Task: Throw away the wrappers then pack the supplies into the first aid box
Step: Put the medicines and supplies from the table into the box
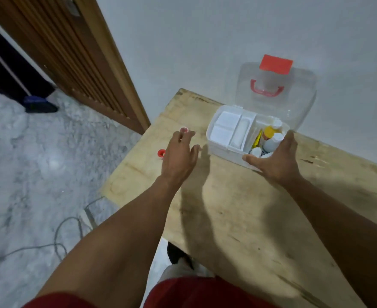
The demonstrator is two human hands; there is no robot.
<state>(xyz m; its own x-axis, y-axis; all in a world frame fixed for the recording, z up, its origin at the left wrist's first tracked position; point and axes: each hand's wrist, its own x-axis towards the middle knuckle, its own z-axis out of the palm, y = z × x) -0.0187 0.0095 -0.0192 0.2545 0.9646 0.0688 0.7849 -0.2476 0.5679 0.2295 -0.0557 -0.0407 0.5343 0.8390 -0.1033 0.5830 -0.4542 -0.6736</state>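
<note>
The white first aid box (222, 147) stands open on the wooden table (238, 218), its clear lid (298, 103) with a red handle leaning back against the wall. Inside are a white tray insert on the left and several bottles (272, 138) plus a yellow packet on the right. My right hand (276, 158) rests against the box's near right corner, fingers spread along its rim. My left hand (180, 154) hovers open left of the box. Two small red-and-white tape rolls lie by it, one beyond my fingertips (184, 130), one beside my hand (161, 152).
The table's left edge drops to a marble floor (38, 163) with a grey cable (67, 230). A wooden slatted door (71, 52) stands at the upper left. The white wall runs right behind the box.
</note>
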